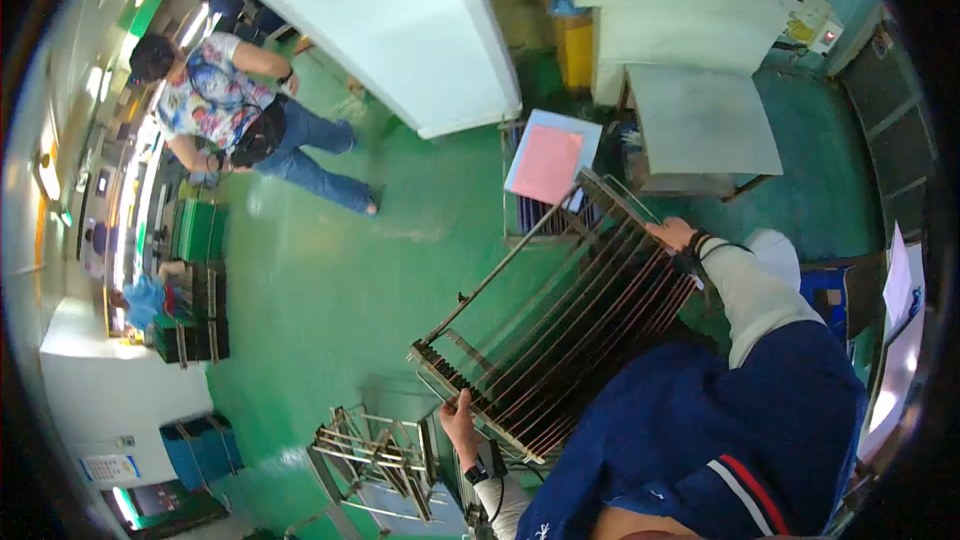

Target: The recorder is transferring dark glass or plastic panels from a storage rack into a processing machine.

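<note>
— Two hands on one thing, is that right?

— Yes. Both hold a long metal rack, a frame of thin rods with dark slotted rails, carried tilted above the green floor. It runs from near left up to far right across the middle of the view.

— What about the left hand?

— The left hand grips the near end of the rack from below, fingers curled around the bottom rail. A dark wristband sits just under it.

— And the right?

— The right hand clasps the far upper corner of the rack, fingers wrapped over the frame edge. Its white sleeve leads back to a blue jacket at the near right.

— What lies around it?

— Near left of the rack stands a stack of similar metal frames on the floor. Just beyond the far end sits a wire cart with a pink sheet lying on a pale blue one on top. To the right of that is a grey table against a white machine.

— Anyone else?

— Another person in a patterned shirt and jeans bends over at far left, well apart from the rack, next to green crates.
</note>
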The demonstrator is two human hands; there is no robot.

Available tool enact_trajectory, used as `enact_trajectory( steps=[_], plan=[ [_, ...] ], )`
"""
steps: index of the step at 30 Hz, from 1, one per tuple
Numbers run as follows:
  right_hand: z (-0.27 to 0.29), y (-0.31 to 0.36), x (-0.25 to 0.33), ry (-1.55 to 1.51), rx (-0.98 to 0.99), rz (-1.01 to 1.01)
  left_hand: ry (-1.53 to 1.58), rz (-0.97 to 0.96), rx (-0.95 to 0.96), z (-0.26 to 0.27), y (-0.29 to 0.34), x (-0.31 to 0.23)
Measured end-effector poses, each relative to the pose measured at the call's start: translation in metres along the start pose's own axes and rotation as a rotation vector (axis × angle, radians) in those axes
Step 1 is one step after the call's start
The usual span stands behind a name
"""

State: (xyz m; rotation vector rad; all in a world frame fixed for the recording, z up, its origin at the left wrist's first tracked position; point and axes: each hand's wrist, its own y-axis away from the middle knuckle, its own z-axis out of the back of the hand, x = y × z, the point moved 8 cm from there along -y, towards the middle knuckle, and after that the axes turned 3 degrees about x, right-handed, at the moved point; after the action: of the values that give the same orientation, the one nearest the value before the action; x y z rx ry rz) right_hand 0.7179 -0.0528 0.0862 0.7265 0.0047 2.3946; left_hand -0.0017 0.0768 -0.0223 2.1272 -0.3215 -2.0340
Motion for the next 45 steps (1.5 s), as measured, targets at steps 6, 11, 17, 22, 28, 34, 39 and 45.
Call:
enact_trajectory(
  steps=[6,11,17,22,28,34,39,45],
  plan=[
    [0.016,0.003,-0.03,0.045,-0.153,-0.004,0.001,0.047,0.057,-0.025,-0.002,-0.004],
    [0.052,0.014,-0.072,0.147,-0.329,0.026,0.04,0.062,0.126,-0.062,-0.014,-0.018],
    [0.069,0.048,-0.115,-0.137,-0.345,-0.056,0.01,-0.027,0.228,-0.103,-0.019,-0.045],
    [0.052,0.071,-0.133,-0.241,-0.288,-0.093,0.018,-0.058,0.249,-0.117,-0.024,-0.068],
    [0.061,0.032,-0.086,-0.069,-0.291,-0.062,0.103,-0.119,0.202,-0.099,-0.038,-0.075],
    [0.047,0.006,-0.018,-0.093,-0.263,-0.029,0.111,-0.092,0.116,-0.058,-0.042,-0.075],
    [0.043,-0.008,0.017,-0.082,-0.186,-0.003,0.075,-0.083,0.048,-0.034,-0.044,-0.058],
    [-0.007,-0.043,0.077,0.025,-0.142,0.109,0.135,0.02,-0.076,0.015,-0.014,-0.021]
  ],
)
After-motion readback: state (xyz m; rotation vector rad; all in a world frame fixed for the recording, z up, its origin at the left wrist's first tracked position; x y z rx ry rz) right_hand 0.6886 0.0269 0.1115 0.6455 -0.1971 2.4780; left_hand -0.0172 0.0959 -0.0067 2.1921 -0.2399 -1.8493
